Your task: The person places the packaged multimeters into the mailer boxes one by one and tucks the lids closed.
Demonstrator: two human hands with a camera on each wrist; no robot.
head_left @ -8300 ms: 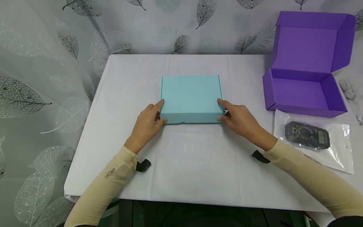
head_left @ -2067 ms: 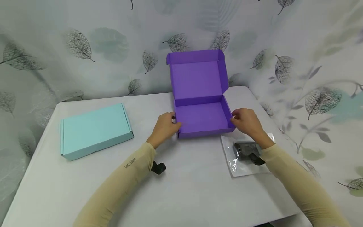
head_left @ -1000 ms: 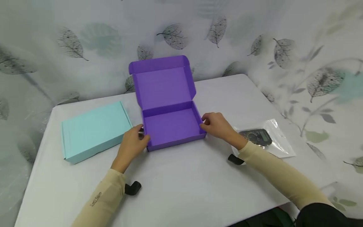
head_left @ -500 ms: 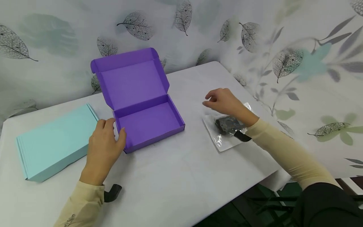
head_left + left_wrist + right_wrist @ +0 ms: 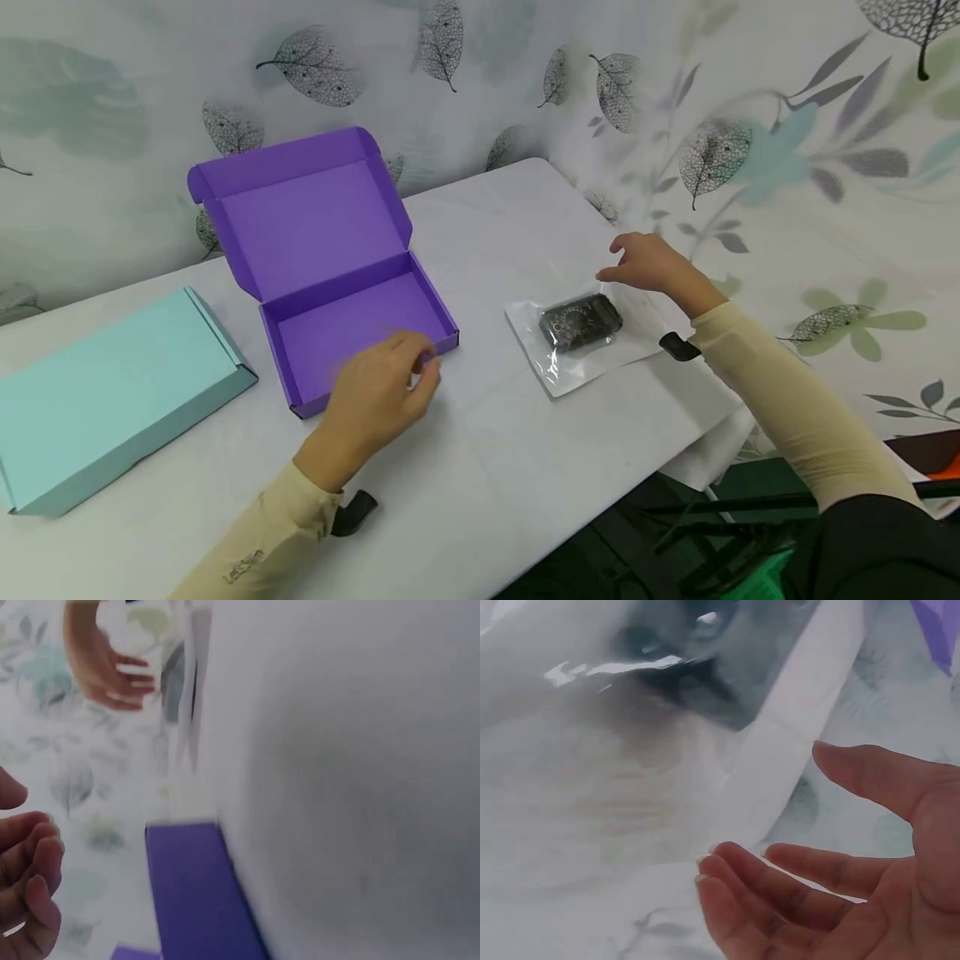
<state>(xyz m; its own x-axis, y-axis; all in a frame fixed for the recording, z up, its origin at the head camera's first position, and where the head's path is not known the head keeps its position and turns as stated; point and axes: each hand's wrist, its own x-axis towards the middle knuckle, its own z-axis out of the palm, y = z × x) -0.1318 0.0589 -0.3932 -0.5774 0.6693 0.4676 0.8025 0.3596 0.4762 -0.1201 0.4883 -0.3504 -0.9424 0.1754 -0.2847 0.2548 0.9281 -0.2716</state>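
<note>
A black multimeter [image 5: 581, 322] lies in a clear-fronted plastic bag [image 5: 557, 377] on the white table. At the bag's far right edge is my right hand [image 5: 651, 263], thumb and fingers spread apart and holding nothing; in the right wrist view the fingertips overlap the bag's border. My left hand [image 5: 378, 396] hovers in front of the purple box [image 5: 318, 218], fingers loosely bent with nothing between them. That box stands with its lid raised, its inside bare where it shows; the left hand hides part of its front wall.
A closed light-blue box [image 5: 123, 392] sits left of the purple one. The table [image 5: 480, 508] ends at a slanting front edge, with dark chair parts below on the right. A leaf-patterned curtain [image 5: 480, 100] hangs behind.
The light-blue box was set aside to the left, and the purple box was slid beside it and released. My left hand moved right; my right hand went to the bag. The view turned right.
</note>
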